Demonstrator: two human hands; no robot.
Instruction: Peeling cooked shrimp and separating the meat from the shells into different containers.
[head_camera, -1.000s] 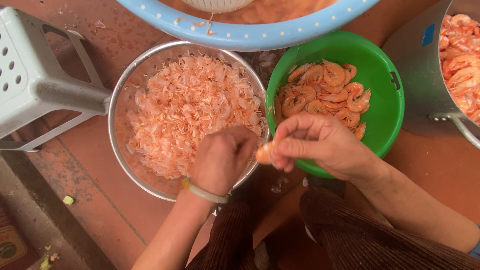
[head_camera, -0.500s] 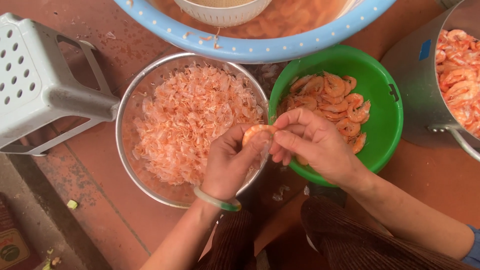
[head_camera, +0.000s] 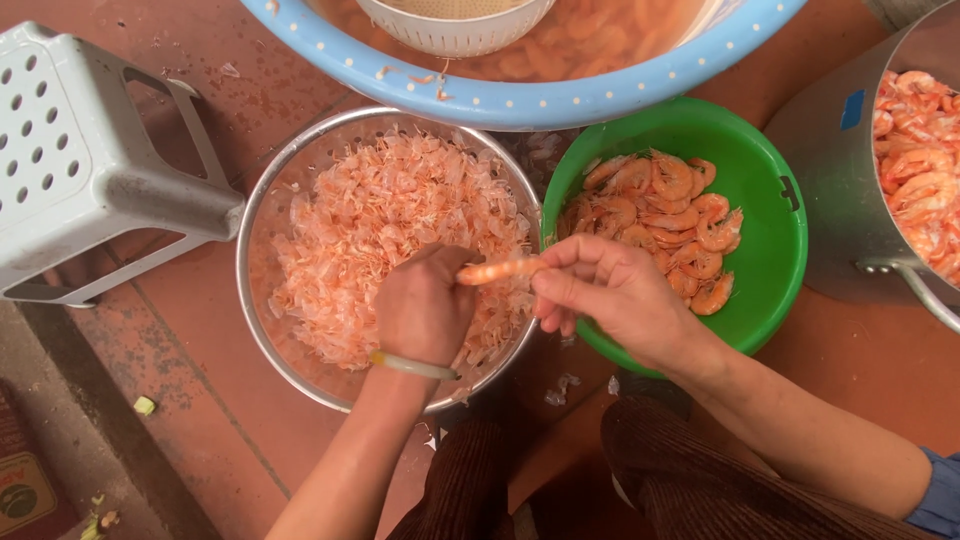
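Note:
A single pink shrimp (head_camera: 497, 270) is stretched between my two hands, above the rim of the metal bowl (head_camera: 262, 210). My left hand (head_camera: 422, 308), with a pale bangle on its wrist, pinches the shrimp's left end over the heap of pink shrimp shells (head_camera: 380, 235) in that bowl. My right hand (head_camera: 605, 296) grips the other end, in front of the green plastic bowl (head_camera: 765, 250) that holds several whole cooked shrimp (head_camera: 660, 215).
A large blue basin (head_camera: 540, 100) with a white colander (head_camera: 450, 30) in it lies at the top. A steel pot (head_camera: 850, 200) full of shrimp stands at the right. A grey plastic stool (head_camera: 75, 170) is at the left. My knees in brown trousers (head_camera: 680, 480) are below.
The shrimp, held bunched between the hands before, is now pulled out straight. Both hands have shifted slightly right and up over the bowl's rim.

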